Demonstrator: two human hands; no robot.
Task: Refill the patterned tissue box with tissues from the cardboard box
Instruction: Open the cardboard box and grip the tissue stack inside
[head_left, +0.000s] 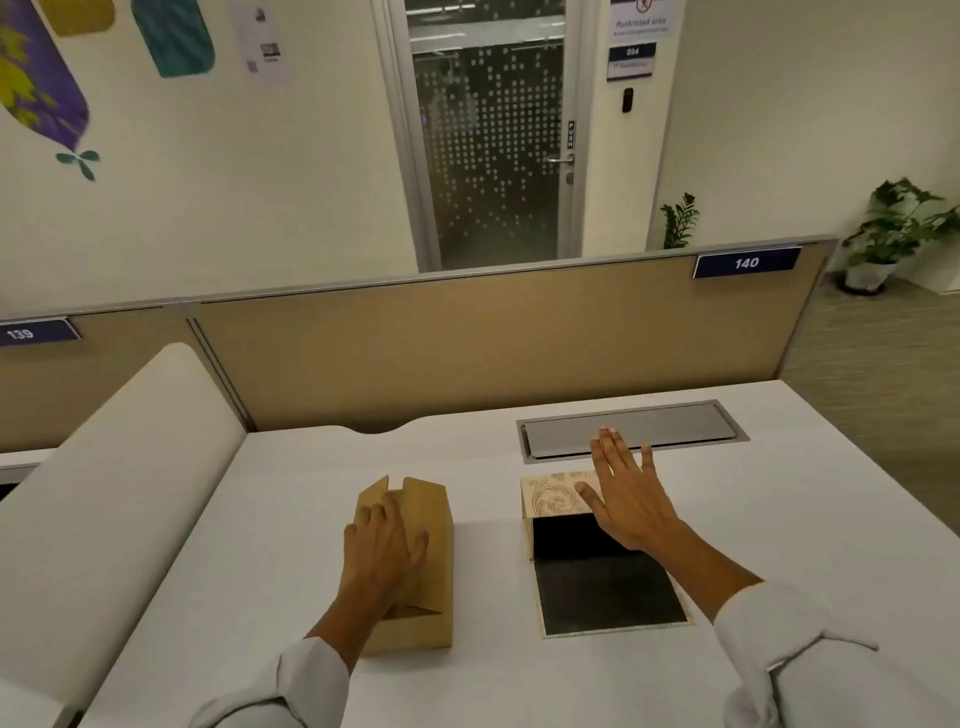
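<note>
White and wide, the desk (291, 519) is standing in an office, with a beige partition panel (467, 343) behind it and a glass door with a dot pattern (493, 140) further back. A grey metal cable flap (675, 421) is sitting in the desk surface near the far edge.

The plain brown cardboard box (423, 561) is lying on the desk, left of centre, with its far flaps standing partly open. The left hand (382, 556) is resting flat on top of it, fingers spread and a little curled; it is pressing or steadying the box, not gripping it. No tissues are showing in this box from this view.

To the right, well apart from it, the pale wooden tissue box with a carved swirl pattern (553, 496) is lying on its side, I think, with its dark bottom panel (608, 592) folded down flat toward the person. The right hand (631, 501) is fully open with straight fingers, and it is hovering over or lightly touching the patterned side; I cannot tell if there is contact. It is holding nothing.

In my judgement the task is at its early step: the patterned box is already opened and is looking empty inside, but no tissues are taken out yet. The next move is probably calling for opening the cardboard flaps wider and pulling the tissue stack out with both hands, keeping it together.
</note>
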